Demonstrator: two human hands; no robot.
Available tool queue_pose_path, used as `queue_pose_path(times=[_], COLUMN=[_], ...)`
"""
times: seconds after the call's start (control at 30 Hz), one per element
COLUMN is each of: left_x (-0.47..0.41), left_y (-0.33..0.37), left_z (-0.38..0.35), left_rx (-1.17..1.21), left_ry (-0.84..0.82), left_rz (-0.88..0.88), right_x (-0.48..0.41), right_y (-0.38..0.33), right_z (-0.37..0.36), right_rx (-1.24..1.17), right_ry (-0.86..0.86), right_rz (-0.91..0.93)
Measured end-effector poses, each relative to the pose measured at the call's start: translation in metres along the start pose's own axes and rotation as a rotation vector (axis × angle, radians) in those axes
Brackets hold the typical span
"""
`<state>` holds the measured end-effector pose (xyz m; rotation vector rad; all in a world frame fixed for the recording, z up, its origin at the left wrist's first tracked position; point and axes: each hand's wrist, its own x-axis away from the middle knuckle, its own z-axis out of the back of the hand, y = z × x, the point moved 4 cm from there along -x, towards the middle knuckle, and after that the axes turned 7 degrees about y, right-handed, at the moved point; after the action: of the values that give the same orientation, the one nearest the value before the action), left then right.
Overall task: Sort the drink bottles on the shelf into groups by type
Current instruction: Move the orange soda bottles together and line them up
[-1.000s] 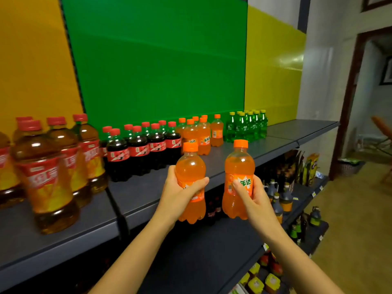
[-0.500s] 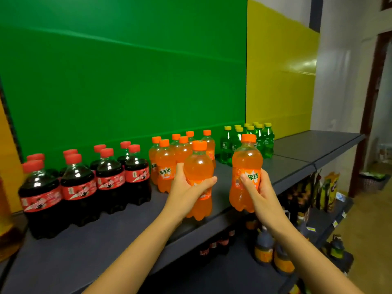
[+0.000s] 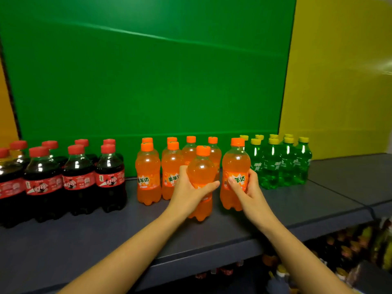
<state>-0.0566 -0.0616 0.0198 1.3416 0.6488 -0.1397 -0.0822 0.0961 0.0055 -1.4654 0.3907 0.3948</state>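
The left hand's (image 3: pixel 188 194) fingers (image 3: pixel 213 185) clamp one orange bottle (image 3: pixel 200 172), the right hand's (image 3: pixel 248 189) a second bottle (image 3: pixel 235 164), both upright beside the orange group (image 3: pixel 148 172), seemingly to join it.

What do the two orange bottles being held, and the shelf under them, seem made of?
The left bottle, gripped by the left hand, and the right bottle, gripped by the right hand, look like clear glossy plastic: bright glints, liquid showing through. The shelf looks like matt grey painted metal, probably: panel seams, little shine.
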Motion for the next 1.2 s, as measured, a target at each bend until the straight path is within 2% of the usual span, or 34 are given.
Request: queue_pose_path(times=[0.27, 0.53, 0.77, 0.93, 1.2], left_x=[-0.018, -0.024, -0.005, -0.012, -0.025], left_y=[-0.018, -0.024, -0.034, -0.036, -0.045], left_z=[-0.020, -0.026, -0.019, -0.022, -0.036], left_rx=[-0.082, -0.205, -0.520, -0.589, -0.604], left_ry=[0.186, 0.241, 0.239, 0.253, 0.276], left_rz=[0.044, 0.064, 0.019, 0.020, 0.074], right_x=[-0.041, -0.061, -0.071, -0.081, -0.088], right_y=[0.036, 0.048, 0.067, 0.070, 0.074], right_z=[-0.001, -0.012, -0.006, -0.011, -0.014], right_rx=[-0.040, -0.031, 0.221, 0.322, 0.376], right_ry=[-0.227, -0.302, -0.407, -0.396, -0.241], right_rz=[-0.033, -0.027, 0.017, 0.053, 0.098])
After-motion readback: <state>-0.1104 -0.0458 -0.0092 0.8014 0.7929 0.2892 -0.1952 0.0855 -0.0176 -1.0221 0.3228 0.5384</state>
